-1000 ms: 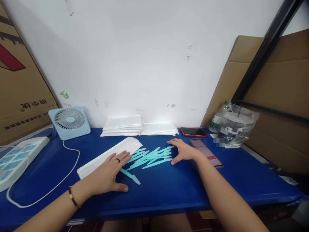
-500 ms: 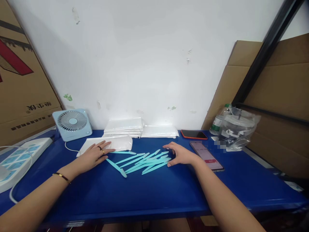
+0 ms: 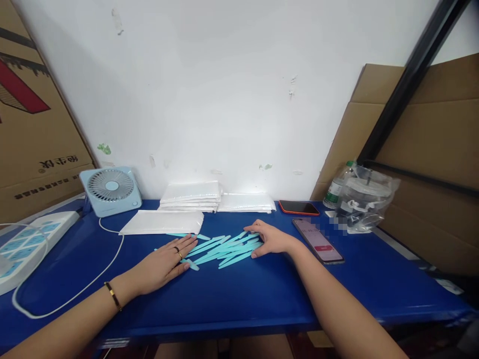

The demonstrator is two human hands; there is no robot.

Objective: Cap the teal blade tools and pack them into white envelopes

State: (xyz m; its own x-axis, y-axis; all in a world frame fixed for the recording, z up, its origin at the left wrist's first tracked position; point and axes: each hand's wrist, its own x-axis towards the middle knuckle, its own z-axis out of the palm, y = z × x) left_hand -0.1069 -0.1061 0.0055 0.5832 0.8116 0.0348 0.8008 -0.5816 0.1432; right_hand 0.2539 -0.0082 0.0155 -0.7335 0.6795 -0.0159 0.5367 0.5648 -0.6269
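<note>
while the left hand (image 3: 164, 262) lay flat with fingers spread on one end of the teal sticks (image 3: 224, 247) on the blue table (image 3: 262, 294), the right hand (image 3: 271, 240), open, cupped their far end; they looked light, stiff and slippery, best pinched mid-length.

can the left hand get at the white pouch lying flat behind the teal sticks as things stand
Probably yes. The left hand lies flat and open on the blue table, just in front of the white pouch. Only a few teal sticks lie between them, flat and low.
</note>
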